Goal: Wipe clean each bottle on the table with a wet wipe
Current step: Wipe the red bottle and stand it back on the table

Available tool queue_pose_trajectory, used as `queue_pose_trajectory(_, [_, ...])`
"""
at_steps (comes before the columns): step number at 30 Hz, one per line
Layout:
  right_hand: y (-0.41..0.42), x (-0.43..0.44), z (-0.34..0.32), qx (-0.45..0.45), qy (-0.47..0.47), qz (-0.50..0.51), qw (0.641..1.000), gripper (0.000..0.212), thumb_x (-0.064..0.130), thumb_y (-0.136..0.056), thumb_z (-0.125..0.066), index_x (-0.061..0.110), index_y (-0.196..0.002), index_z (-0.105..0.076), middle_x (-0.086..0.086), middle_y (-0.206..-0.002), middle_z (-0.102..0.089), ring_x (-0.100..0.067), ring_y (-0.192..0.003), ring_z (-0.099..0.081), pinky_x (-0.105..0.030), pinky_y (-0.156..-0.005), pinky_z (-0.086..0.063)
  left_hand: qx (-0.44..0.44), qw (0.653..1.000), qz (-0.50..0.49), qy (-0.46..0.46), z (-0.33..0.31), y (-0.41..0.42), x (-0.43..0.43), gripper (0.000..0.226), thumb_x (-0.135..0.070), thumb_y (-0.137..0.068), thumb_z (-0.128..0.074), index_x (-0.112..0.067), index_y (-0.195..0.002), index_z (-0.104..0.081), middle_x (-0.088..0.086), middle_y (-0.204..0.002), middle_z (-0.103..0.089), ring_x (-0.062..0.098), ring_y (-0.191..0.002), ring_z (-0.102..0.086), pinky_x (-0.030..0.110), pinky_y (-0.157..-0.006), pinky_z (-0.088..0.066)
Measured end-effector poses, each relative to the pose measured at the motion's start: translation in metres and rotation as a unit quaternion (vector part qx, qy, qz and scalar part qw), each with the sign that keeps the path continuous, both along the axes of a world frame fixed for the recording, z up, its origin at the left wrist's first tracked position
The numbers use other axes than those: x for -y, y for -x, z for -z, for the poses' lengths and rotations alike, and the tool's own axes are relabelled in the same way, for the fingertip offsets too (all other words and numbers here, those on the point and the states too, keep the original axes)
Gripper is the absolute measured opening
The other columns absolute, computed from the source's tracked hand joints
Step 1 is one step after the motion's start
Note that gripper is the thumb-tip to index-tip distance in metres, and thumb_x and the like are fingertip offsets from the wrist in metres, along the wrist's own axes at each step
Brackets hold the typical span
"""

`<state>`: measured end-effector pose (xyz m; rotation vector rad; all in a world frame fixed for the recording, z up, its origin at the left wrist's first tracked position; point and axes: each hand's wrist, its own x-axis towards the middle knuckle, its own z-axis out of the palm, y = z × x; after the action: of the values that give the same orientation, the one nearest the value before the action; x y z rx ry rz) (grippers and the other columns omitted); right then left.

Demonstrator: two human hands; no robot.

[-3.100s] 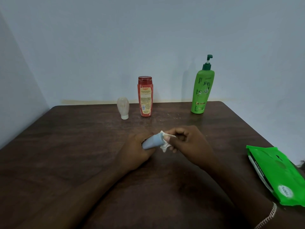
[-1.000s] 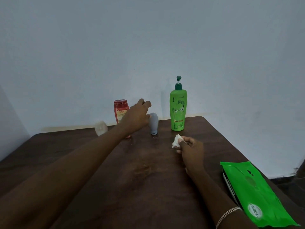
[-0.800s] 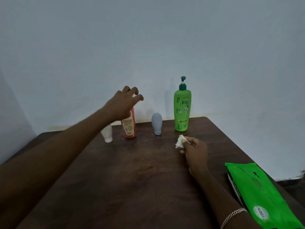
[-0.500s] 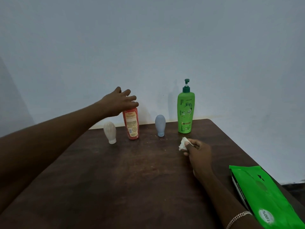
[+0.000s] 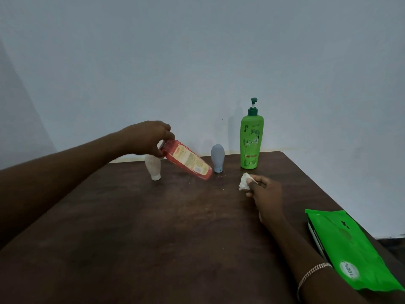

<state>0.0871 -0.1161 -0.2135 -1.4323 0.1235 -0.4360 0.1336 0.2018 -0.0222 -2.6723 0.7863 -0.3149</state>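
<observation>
My left hand (image 5: pixel 149 137) grips the cap end of the red bottle (image 5: pixel 188 160), which hangs tilted above the table with its base pointing down to the right. My right hand (image 5: pixel 264 190) rests on the table and pinches a crumpled white wet wipe (image 5: pixel 244 182). A small white bottle (image 5: pixel 153 167) stands cap-down behind the red one, partly hidden by my left hand. A small grey-blue bottle (image 5: pixel 217 157) stands cap-down further right. The tall green pump bottle (image 5: pixel 251 141) stands at the back right.
The dark wooden table (image 5: pixel 153 238) meets a pale wall at the back. A green pack of wet wipes (image 5: pixel 350 249) lies at the table's right edge, by my right forearm, which wears a chain bracelet (image 5: pixel 311 273).
My left hand set the grey-blue bottle down at the back, moved left to the red bottle, gripped its cap and lifted it tilted. My right hand stayed put with the wipe.
</observation>
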Motion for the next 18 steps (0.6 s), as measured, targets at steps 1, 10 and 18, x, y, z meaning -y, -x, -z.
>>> queue_pose_trajectory(1, [0.002, 0.0, -0.001, 0.003, 0.001, -0.005, 1.0, 0.015, 0.01, -0.091, -0.066, 0.01, -0.104, -0.073, -0.008, -0.087, -0.076, -0.01, -0.066, -0.068, -0.019, -0.054, -0.052, -0.019, 0.998, -0.013, 0.051, 0.008, 0.012, -0.003, 0.049, -0.037, -0.08, -0.081, -0.023, -0.124, -0.067, -0.008, -0.101, -0.062, 0.009, -0.092, -0.056, 0.031, -0.078, -0.051])
queue_pose_trajectory(10, [0.021, -0.006, -0.014, 0.028, 0.02, -0.031, 0.999, 0.023, 0.003, -0.089, -0.066, 0.019, -0.103, -0.074, -0.001, -0.093, -0.076, -0.013, -0.081, -0.073, -0.023, -0.065, -0.058, -0.082, 0.925, -0.081, 0.362, 0.114, 0.102, 0.006, 0.051, -0.037, -0.073, -0.087, -0.02, -0.118, -0.071, -0.01, -0.094, -0.068, 0.004, -0.081, -0.062, 0.029, -0.074, -0.056])
queue_pose_trajectory(18, [0.03, -0.012, -0.015, 0.027, 0.215, -0.034, 0.976, 0.016, 0.02, -0.083, -0.07, 0.027, -0.095, -0.078, 0.011, -0.096, -0.072, -0.009, -0.089, -0.069, -0.037, -0.085, -0.058, -0.092, 0.898, -0.13, 0.41, 0.158, 0.103, 0.008, 0.072, -0.05, -0.073, -0.085, -0.018, -0.134, -0.063, -0.002, -0.113, -0.067, 0.011, -0.094, -0.06, 0.033, -0.083, -0.055])
